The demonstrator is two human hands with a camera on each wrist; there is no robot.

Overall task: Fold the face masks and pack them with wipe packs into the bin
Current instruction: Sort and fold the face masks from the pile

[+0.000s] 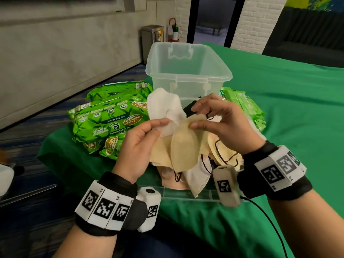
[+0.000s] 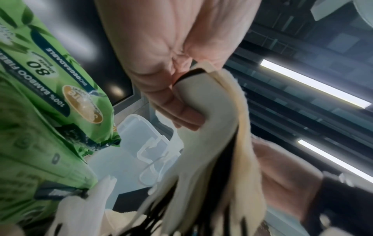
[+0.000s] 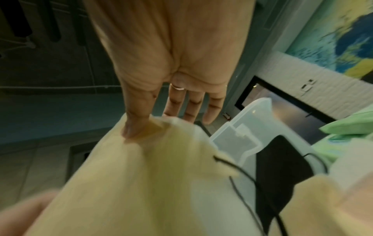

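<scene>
Both hands hold face masks up in front of the clear plastic bin [image 1: 188, 71]. My left hand [image 1: 141, 138] pinches a bunch of masks, a white mask [image 1: 163, 108] on top and beige ones beneath; in the left wrist view the fingers [image 2: 177, 115] curl round that bunch [image 2: 212, 151]. My right hand [image 1: 216, 118] pinches the top edge of a beige mask [image 1: 184, 146] between thumb and forefinger, its other fingers straight [image 3: 193, 105]. More masks [image 1: 197, 175], beige, white and pink with black ear loops, lie heaped below. Green wipe packs [image 1: 111, 120] sit to the left.
Lighter green wipe packs [image 1: 245, 107] lie right of the bin. A black mask [image 1: 191, 108] lies by the bin's near wall. A clear lid [image 1: 186, 192] sits under the heap. Green cloth [image 1: 279, 108] covers the table; its left edge drops to the floor.
</scene>
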